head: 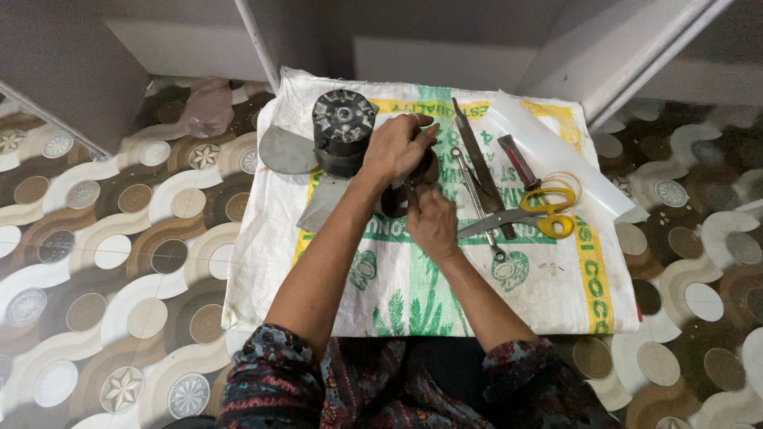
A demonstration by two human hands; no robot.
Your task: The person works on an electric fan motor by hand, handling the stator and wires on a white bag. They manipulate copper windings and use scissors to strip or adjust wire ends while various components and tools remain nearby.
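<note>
My left hand [395, 147] rests on top of a dark round part [425, 171] lying on the white woven sack [548, 294], fingers curled over it. My right hand [433, 221] grips the same dark part from the near side. Most of the part is hidden by both hands. Just left of my left hand stands a black cylindrical motor [343, 131] with grey metal fan blades [288, 151] spread around its base.
To the right on the sack lie a long metal file [477, 163], a combination spanner [477, 206], yellow-handled scissors [540, 214], a red-handled tool [518, 161] and a white plastic strip [556, 163]. Patterned floor tiles surround the sack. A crumpled plastic bag [208, 105] lies at the back left.
</note>
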